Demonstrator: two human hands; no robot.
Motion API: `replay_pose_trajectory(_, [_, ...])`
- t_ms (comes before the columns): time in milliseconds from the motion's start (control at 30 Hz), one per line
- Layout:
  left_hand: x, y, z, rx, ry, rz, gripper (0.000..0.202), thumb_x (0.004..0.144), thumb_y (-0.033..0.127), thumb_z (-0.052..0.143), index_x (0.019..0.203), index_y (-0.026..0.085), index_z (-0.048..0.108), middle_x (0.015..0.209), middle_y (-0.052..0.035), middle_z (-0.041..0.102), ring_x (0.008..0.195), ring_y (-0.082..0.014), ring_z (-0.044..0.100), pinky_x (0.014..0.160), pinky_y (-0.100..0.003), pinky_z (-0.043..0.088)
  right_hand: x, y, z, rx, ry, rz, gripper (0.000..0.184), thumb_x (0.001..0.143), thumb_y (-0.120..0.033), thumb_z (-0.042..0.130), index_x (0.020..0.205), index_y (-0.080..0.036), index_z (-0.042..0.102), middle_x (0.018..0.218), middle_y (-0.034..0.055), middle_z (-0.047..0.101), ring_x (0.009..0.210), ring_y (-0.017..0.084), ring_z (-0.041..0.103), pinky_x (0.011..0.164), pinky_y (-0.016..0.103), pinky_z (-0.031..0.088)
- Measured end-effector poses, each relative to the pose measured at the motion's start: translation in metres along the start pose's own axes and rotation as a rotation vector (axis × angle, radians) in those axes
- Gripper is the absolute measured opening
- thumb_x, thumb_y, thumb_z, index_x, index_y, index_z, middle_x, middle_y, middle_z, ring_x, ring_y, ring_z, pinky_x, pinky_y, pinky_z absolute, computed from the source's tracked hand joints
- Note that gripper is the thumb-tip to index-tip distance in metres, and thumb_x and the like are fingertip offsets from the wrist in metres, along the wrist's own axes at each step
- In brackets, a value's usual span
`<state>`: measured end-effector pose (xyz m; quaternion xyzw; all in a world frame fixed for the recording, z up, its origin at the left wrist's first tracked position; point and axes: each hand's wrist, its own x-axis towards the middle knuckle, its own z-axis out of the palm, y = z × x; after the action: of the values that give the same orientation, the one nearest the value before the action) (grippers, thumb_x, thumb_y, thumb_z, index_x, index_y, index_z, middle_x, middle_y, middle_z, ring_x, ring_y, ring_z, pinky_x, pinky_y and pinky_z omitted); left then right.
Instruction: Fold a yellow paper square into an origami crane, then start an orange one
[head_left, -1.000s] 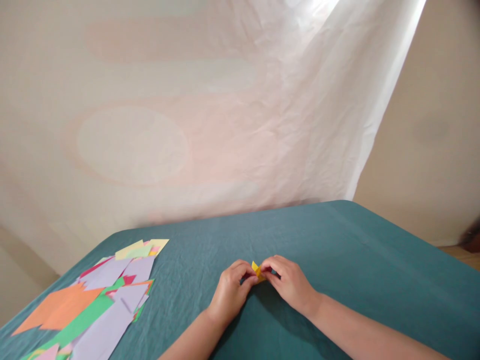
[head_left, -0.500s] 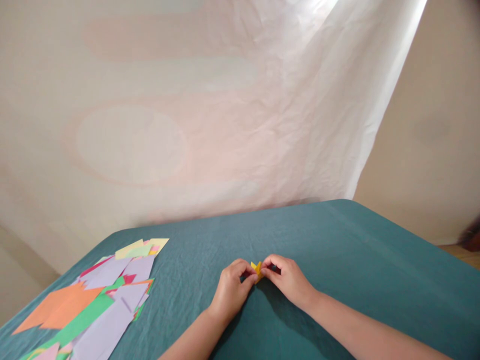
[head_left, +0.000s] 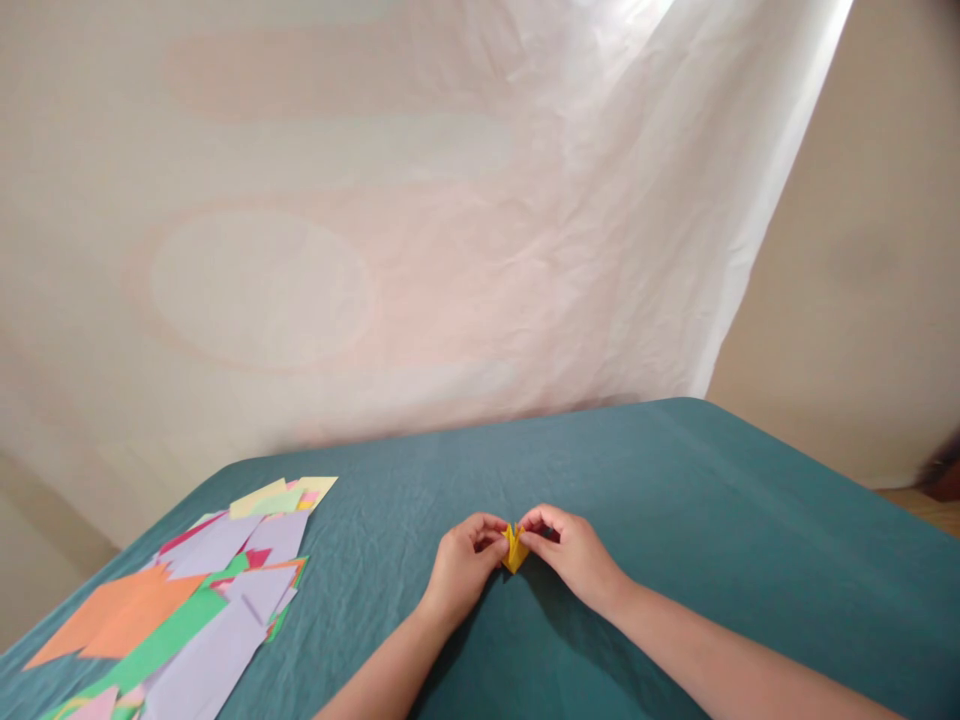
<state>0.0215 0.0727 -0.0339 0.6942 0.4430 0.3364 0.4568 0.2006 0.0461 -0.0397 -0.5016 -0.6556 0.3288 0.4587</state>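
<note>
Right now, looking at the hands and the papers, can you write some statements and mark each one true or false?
1. The left hand and the right hand both pinch the yellow paper. True.
2. The pile of coloured sheets lies to the right of the hands. False: it lies to their left.
3. The cloth on the table is red. False: it is teal.
4. A white sheet hangs behind the table. True.

Readable text: none.
Yellow folded paper (head_left: 514, 548): blank.
Coloured sheets (head_left: 180, 610), left edge of the table (head_left: 712, 520): no print legible.
</note>
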Motion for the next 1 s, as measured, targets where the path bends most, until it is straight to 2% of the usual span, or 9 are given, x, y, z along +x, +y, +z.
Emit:
replay_pose_trajectory(233, [-0.003,0.006,0.002,0.066,0.027,-0.006,0.018,0.078,0.029,0.057,0.079,0.014,0.065,0.071,-0.0033,0.067,0.063,-0.0143,0.059,0.06,-0.022,0.044,-0.001,0.001,0.002,-0.046,-0.012,-0.012,0.01,0.081,-0.025,0.06,0.078,-0.019,0.066,0.073,-0.0005,0.067,0.069,0.014,0.061,0.064,0.022,0.043])
replay_pose_trajectory(567, [-0.008,0.017,0.0,0.108,0.027,0.006,0.023,0.08,0.033,0.056,0.078,0.014,0.068,0.071,-0.0036,0.068,0.067,-0.0159,0.061,0.063,-0.022,0.044,-0.001,-0.003,0.0,-0.051,-0.012,-0.014,0.008,0.08,-0.025,0.06,0.077,-0.019,0.065,0.073,-0.0004,0.067,0.068,0.014,0.06,0.063,0.022,0.043])
replay_pose_trajectory(800, [-0.011,0.023,0.001,0.163,0.003,0.053,0.02,0.078,0.031,0.056,0.082,0.017,0.07,0.078,-0.0031,0.07,0.071,-0.0161,0.061,0.068,-0.023,0.045,-0.001,-0.007,0.0,-0.012,-0.027,-0.042,0.01,0.08,-0.023,0.06,0.087,-0.02,0.066,0.077,-0.0001,0.067,0.071,0.014,0.061,0.065,0.022,0.044])
replay_pose_trajectory(1000, [-0.013,0.027,0.003,0.217,0.041,0.048,0.016,0.077,0.027,0.056,0.076,0.018,0.069,0.075,-0.0023,0.069,0.07,-0.0166,0.061,0.067,-0.024,0.044,-0.001,-0.007,-0.002,-0.055,-0.029,-0.067,0.01,0.082,-0.025,0.058,0.082,-0.02,0.067,0.075,-0.0001,0.066,0.07,0.014,0.059,0.064,0.023,0.042])
